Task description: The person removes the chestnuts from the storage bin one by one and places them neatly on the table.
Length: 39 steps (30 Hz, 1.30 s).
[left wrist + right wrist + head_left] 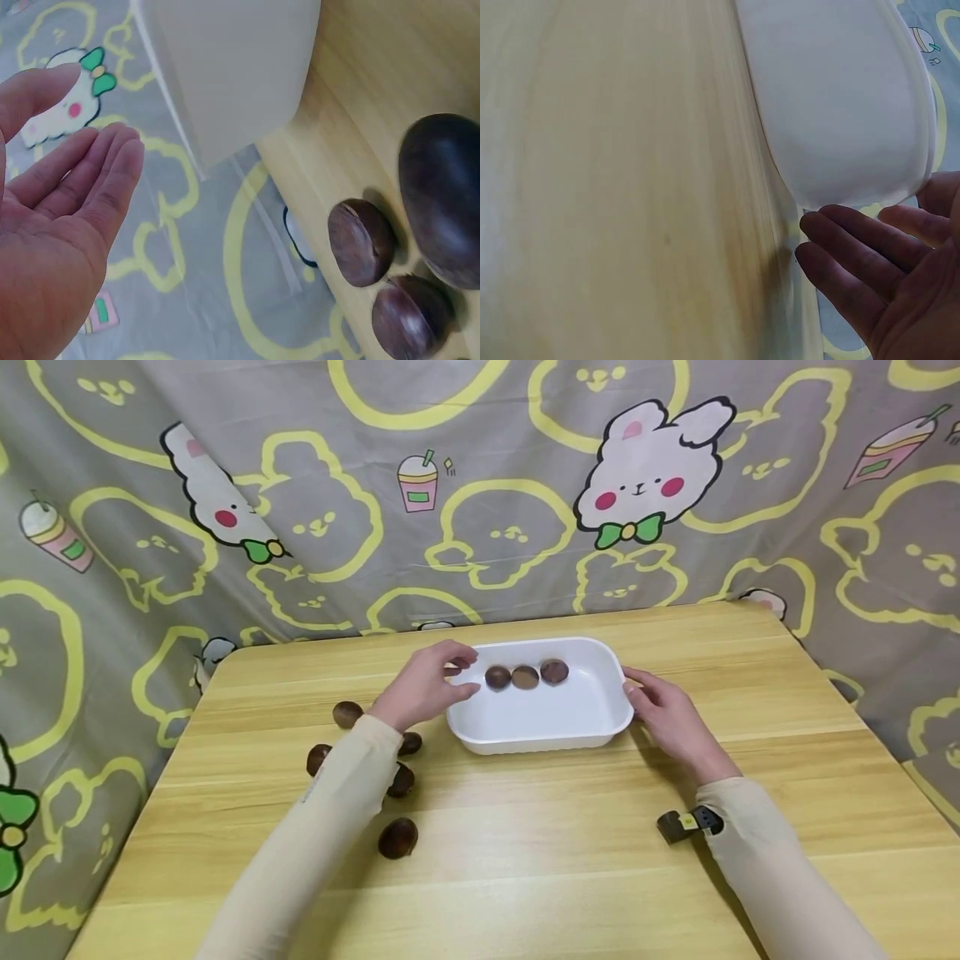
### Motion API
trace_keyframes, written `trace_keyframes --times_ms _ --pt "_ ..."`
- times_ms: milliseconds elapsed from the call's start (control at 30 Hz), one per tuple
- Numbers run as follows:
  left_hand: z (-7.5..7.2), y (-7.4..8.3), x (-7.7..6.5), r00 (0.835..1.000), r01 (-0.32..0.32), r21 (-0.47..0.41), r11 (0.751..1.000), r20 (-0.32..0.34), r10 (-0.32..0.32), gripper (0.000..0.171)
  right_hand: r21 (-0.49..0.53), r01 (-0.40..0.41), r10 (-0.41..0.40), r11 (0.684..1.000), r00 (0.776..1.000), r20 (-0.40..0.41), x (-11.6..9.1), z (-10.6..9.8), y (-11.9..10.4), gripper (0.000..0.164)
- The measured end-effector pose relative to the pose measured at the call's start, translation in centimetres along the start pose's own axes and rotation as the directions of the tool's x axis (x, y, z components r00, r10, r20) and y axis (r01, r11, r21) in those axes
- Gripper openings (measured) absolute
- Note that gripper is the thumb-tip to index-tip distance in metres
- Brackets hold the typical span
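Observation:
A white rectangular tray (540,718) stands on the table with three brown chestnuts (525,677) in a row inside, toward its back. My left hand (423,685) is at the tray's left rim, thumb and fingers parted. Nothing lies between them in the left wrist view, where the hand (71,202) shows its palm beside the tray wall (232,75). At the opposite end my right hand (671,714) holds the rim, thumb on top and fingers outside. Several loose chestnuts (397,838) lie left of the tray, some partly hidden by my left sleeve.
The light wooden table (525,860) reaches back to a grey patterned curtain (495,452). A dark strapped device (686,824) sits at my right wrist.

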<state>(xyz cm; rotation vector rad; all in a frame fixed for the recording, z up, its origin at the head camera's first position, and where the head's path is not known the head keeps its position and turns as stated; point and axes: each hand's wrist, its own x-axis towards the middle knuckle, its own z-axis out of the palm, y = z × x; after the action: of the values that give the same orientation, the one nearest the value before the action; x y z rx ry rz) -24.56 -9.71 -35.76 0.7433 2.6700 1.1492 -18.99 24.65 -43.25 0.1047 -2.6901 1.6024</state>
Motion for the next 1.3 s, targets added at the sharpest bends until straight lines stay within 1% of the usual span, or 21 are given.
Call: trace_keyframes --times_ms 100,200,333,500,633,833,1067,1167,1300 --pt "0.7 0.0 1.4 0.999 0.016 0.026 1.0 0.035 -0.016 0.042 0.006 0.0 0.0 1.0 1.0 0.001 -0.1 -0.1 -0.1 0.049" --pt "1.6 -0.2 2.5 0.997 0.052 0.065 0.997 0.051 -0.055 0.044 0.007 -0.001 0.001 1.0 1.0 0.001 -0.1 -0.1 -0.2 0.05" --pt "2.5 -0.7 3.6 0.993 0.094 0.143 0.985 0.055 -0.103 0.045 0.0 -0.006 0.006 1.0 1.0 0.001 -0.1 -0.1 -0.2 0.05" --pt "3.4 -1.2 4.7 0.989 0.111 0.228 0.967 0.067 -0.129 0.046 -0.009 -0.009 0.009 1.0 1.0 -0.002 -0.1 -0.1 -0.1 0.05" --pt "3.9 -1.4 5.1 0.988 0.106 0.271 0.957 0.078 -0.132 0.046 -0.004 -0.01 0.01 1.0 1.0 -0.005 -0.1 -0.1 0.0 0.05" --pt "4.3 -1.3 5.4 0.99 0.053 0.346 0.937 0.101 -0.093 0.038 -0.005 -0.018 0.018 1.0 1.0 0.003 -0.1 -0.2 0.0 0.05" --pt "4.5 -1.2 5.8 0.99 0.042 0.383 0.923 0.109 -0.09 0.032 -0.002 -0.029 0.029 1.0 1.0 -0.003 -0.2 -0.2 -0.2 0.05" --pt "4.6 -1.4 5.8 0.99 0.042 0.414 0.91 0.106 -0.094 0.028 0.002 -0.022 0.022 1.0 1.0 0.001 -0.2 -0.2 -0.1 0.049" --pt "4.9 -1.4 5.7 0.992 0.034 0.472 0.881 0.092 -0.087 0.023 0.005 -0.015 0.015 1.0 1.0 0.005 -0.2 -0.1 -0.2 0.049"
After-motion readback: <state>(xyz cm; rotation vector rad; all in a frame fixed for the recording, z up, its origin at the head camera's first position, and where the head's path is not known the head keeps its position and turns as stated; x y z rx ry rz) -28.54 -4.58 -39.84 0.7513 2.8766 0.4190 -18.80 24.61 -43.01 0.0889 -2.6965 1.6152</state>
